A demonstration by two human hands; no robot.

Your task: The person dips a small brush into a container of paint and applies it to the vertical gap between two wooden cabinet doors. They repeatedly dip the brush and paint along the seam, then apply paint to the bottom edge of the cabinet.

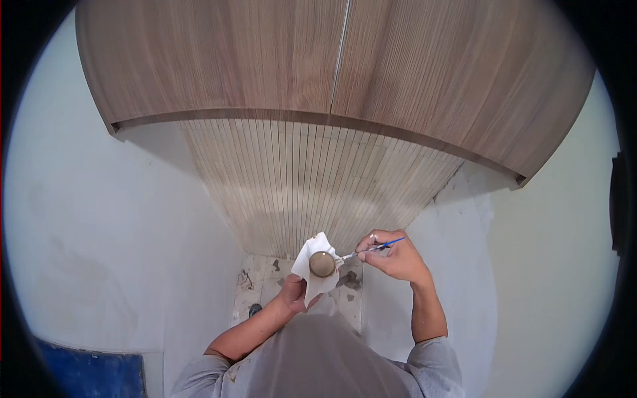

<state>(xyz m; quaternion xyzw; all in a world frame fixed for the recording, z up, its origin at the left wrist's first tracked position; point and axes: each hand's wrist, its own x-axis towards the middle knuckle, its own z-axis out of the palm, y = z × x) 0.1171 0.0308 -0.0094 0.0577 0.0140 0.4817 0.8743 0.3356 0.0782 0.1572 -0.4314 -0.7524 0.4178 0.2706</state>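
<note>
My left hand (294,292) is closed around a white sheet (320,285), paper or cloth, with a small round container of brownish liquid (322,264) resting in it. Between the thumb and fingers of my right hand (393,257) is a thin paintbrush (394,243) with a blue handle end. Its tip points left, close to the container's right rim; whether it touches is too small to tell. Both hands are in front of my chest, low before a wall of narrow pale strips (305,179).
Wood-grain cabinet doors (265,60) overhang the strip wall. Smooth pale walls (192,252) stand close on both sides. Dark scraps (350,280) and debris lie on the narrow floor below my hands. A blue panel (93,371) is at the lower left.
</note>
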